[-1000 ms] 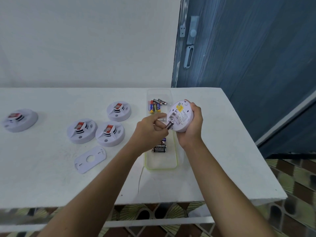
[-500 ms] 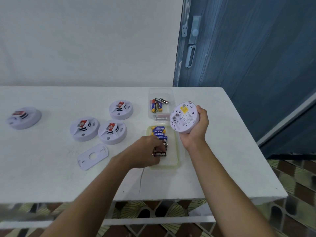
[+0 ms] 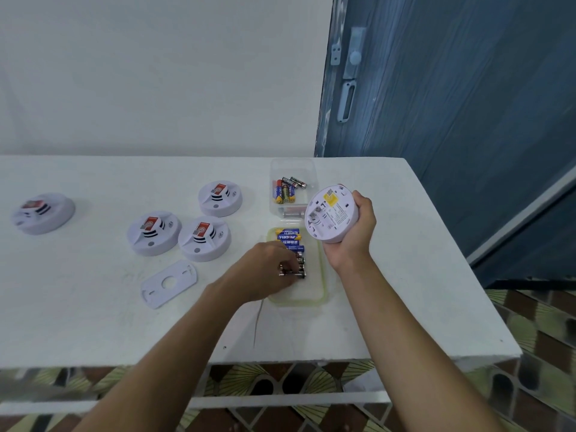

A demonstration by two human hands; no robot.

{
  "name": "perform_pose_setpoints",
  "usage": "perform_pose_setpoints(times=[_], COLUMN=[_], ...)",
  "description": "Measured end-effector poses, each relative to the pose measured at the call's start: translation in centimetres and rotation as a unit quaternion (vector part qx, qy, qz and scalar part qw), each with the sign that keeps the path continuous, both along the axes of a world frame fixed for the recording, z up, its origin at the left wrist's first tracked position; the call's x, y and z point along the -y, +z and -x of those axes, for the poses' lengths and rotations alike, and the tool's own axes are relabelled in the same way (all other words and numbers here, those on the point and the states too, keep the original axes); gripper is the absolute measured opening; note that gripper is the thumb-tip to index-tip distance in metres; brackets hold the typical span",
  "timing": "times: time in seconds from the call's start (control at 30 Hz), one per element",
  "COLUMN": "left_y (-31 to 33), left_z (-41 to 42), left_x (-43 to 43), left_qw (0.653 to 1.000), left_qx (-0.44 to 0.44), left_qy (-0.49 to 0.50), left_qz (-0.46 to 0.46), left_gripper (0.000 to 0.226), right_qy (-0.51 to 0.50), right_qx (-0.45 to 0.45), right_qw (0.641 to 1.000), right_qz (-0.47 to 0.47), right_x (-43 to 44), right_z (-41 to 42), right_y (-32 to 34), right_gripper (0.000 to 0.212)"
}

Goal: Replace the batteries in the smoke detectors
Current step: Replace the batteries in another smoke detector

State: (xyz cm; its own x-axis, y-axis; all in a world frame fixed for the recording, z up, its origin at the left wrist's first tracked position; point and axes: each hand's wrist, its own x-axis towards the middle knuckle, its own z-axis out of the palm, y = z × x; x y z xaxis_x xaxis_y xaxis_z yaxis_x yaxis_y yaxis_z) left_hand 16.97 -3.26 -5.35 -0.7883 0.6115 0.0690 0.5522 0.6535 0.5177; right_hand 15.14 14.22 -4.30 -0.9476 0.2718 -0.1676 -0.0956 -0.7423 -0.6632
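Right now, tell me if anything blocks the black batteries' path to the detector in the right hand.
Nothing visible does. The left hand curls onto the black batteries in the near tray; the right hand holds the detector above the tray's far right corner, only air between.

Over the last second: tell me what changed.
The left hand left the detector, where it pinched a battery, and dropped to the near tray. Its fingers now lie on the dark batteries there, grip unclear. The right hand still holds the detector up, back showing. The four table detectors, plate and far box stayed put.
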Motion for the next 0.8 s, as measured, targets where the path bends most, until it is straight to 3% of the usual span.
perform_pose_setpoints(times=[0.3, 0.47, 0.7, 0.8], left_y=[2.6, 4.0, 3.0, 2.3], left_z=[2.8, 6.2, 13.1, 15.2], left_x=[-1.4, -3.1, -5.8, -6.5], left_qw=[0.992, 0.978, 0.979, 0.972], left_qx=[-0.003, -0.061, -0.041, -0.073], left_qy=[0.08, 0.147, 0.199, 0.193], left_qz=[-0.101, -0.133, -0.01, 0.113], left_gripper=[0.007, 0.011, 0.026, 0.023], right_qy=[-0.013, -0.031, -0.055, -0.053], right_qx=[0.006, 0.018, 0.039, 0.044], right_qw=[1.0, 0.999, 0.998, 0.998], right_qz=[0.0, -0.002, -0.006, -0.003], right_x=[-0.3, -1.4, -3.2, -3.8], right_z=[0.6, 1.6, 3.7, 4.4], right_y=[-0.1, 0.1, 0.8, 1.0], right_gripper=[0.029, 0.026, 0.023, 0.024])
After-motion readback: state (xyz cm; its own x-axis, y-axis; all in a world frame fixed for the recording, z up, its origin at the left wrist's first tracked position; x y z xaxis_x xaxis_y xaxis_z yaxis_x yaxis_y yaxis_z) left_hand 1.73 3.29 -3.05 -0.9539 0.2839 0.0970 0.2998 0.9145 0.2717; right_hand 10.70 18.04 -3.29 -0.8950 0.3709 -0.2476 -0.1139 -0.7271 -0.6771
